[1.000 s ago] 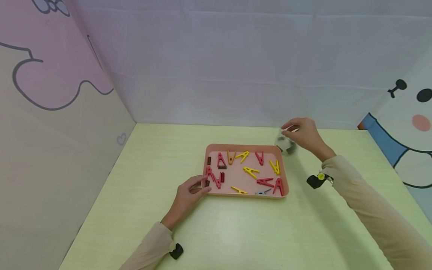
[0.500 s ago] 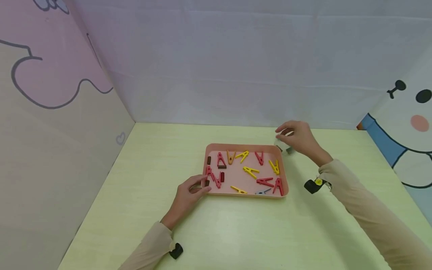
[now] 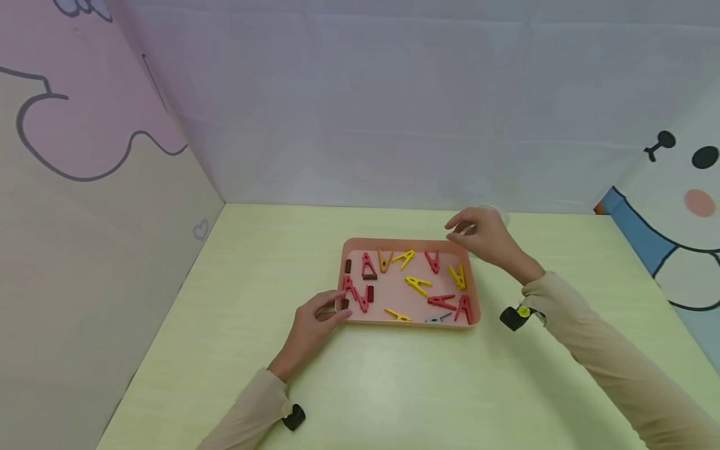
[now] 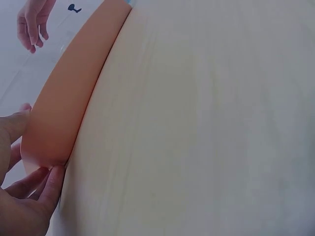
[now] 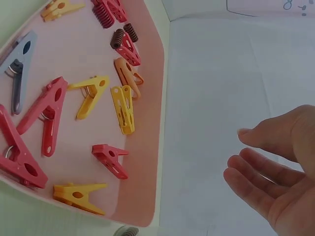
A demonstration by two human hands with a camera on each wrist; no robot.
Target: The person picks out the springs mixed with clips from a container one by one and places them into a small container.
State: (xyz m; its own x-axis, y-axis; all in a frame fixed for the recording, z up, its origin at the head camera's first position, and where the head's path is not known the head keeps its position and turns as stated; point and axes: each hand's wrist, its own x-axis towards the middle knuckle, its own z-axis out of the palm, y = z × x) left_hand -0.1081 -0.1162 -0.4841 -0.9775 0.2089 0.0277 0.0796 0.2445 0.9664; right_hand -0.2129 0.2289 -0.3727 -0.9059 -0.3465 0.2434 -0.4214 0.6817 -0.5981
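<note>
A shallow pink tray (image 3: 410,245) lies on the table with several clothespins in it, among them a yellow clothespin (image 3: 418,285), a red clothespin (image 3: 441,302), an orange clothespin (image 5: 127,76) and a blue-grey clothespin (image 5: 19,66). Several dark coil springs, such as the spring (image 3: 370,277), lie toward its left side. My left hand (image 3: 316,322) grips the tray's near left corner between thumb and fingers. Just past the far right corner my right hand (image 3: 484,236) hovers, fingers loosely bent, holding nothing. Behind it a clear container (image 3: 500,214) shows only in part.
A pale wooden table (image 3: 405,387) runs back to a plain light wall sheet (image 3: 360,125). Cartoon-printed panels stand at left and right. Beside the tray's far right end, a coil spring (image 5: 129,232) shows at the edge of the right wrist view.
My right hand has moved left and slightly nearer, away from the clear container toward the tray's far right corner. My left hand and the tray stay in place.
</note>
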